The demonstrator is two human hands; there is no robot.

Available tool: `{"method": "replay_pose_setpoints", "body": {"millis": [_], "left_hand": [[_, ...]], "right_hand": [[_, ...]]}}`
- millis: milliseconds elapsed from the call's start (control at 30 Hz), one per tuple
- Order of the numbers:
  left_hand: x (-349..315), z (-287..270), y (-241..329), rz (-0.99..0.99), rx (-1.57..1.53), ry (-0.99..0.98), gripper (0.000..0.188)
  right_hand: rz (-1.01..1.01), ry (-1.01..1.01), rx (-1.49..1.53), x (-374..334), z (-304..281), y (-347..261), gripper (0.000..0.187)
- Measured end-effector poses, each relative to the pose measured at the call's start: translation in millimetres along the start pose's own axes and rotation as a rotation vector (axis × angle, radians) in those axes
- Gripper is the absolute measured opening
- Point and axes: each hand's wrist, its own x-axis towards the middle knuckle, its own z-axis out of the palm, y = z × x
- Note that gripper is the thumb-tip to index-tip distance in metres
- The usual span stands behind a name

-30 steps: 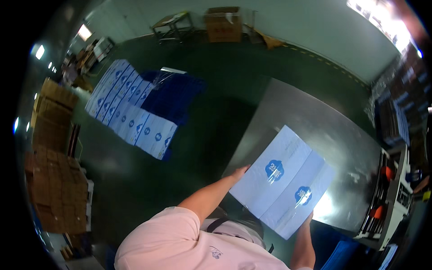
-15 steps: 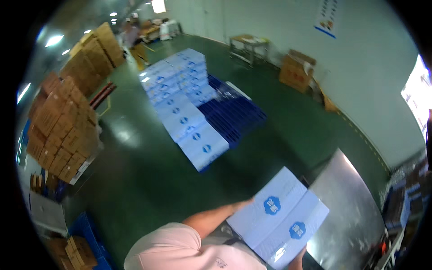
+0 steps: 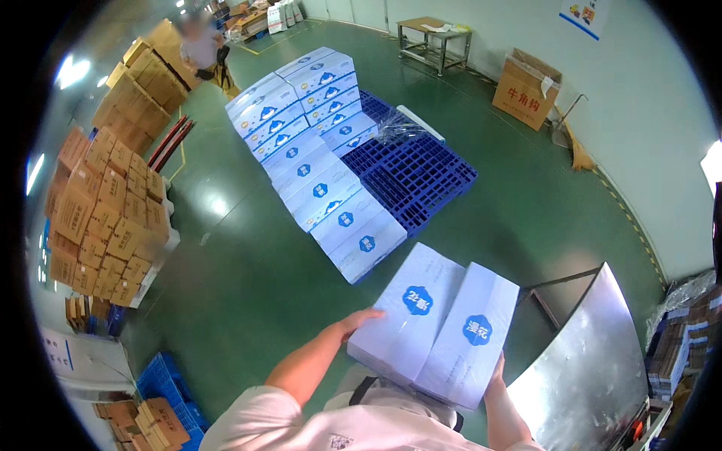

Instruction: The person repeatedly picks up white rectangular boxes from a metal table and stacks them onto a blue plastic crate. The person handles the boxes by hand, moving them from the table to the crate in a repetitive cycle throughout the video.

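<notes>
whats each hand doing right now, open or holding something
Left hand: holding the left white box by its outer side.
Right hand: holding the right white box by its outer side; fingers mostly hidden.

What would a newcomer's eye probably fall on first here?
Probably the pair of white cartons with blue emblems, held at lower centre between the left hand and right hand. Next, the blue plastic pallet beyond, with more white cartons stacked along its left side. At far left, a tall pile of brown cardboard boxes stands out.
</notes>
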Motion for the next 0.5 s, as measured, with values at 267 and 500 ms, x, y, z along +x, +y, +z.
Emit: {"method": "replay_pose_setpoints", "body": {"millis": [267, 500], "left_hand": [[-10, -121, 82, -0.04, -0.085, 0.163, 0.058], [42, -252, 178, -0.013, -0.023, 0.133, 0.065]], "right_hand": [[0.22, 0.285, 0.05, 132, 89, 64, 0.05], [0.184, 0.363, 0.146, 242, 154, 142, 0.057]]}}
